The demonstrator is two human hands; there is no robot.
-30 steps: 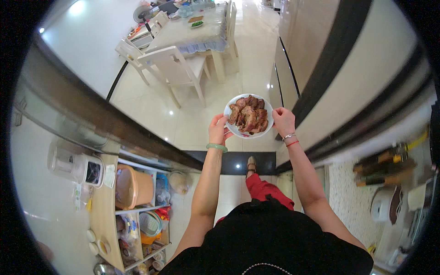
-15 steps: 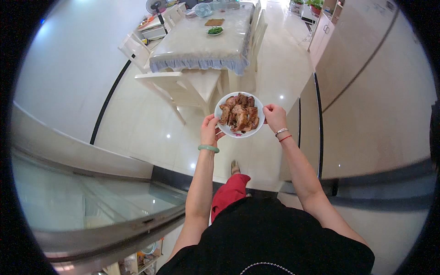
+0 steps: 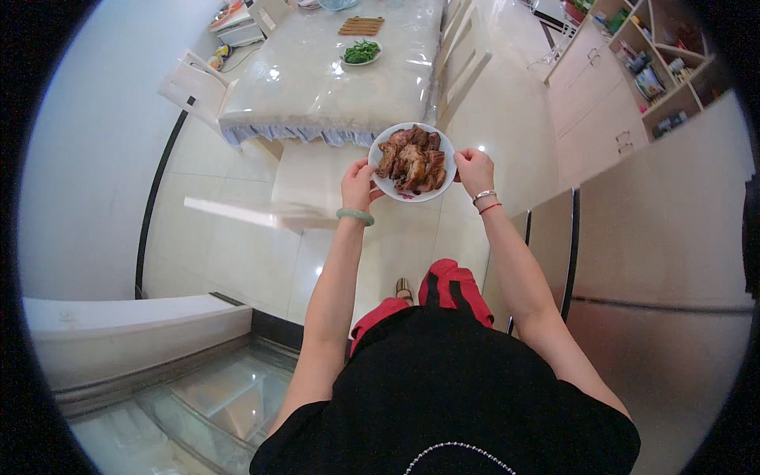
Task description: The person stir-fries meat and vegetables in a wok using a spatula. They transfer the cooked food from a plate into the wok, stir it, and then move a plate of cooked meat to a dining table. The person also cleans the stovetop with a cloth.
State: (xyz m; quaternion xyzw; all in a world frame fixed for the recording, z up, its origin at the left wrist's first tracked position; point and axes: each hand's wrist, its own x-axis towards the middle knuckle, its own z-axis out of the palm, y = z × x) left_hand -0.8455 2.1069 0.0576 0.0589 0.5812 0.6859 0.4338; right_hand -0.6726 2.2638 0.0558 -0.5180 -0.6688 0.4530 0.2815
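Between my hands I carry a white plate heaped with browned pieces of meat. My left hand grips its left rim, thumb on the edge and fingers curling beneath; a green bangle circles that wrist. The right rim is pinched by my right hand, which wears a silver bracelet and a red string. Some fingertips are hidden under the plate. It is held level in the air, just short of the table's near edge.
Ahead stands a dining table under a shiny cover, with a plate of green vegetables and a wooden slatted trivet. A white chair stands at its near end. Shelved cabinets line the right; a sliding glass door is lower left.
I have stepped forward, so the table and chair are closer and the door frame has fallen behind. Both hands keep their hold on the plate.
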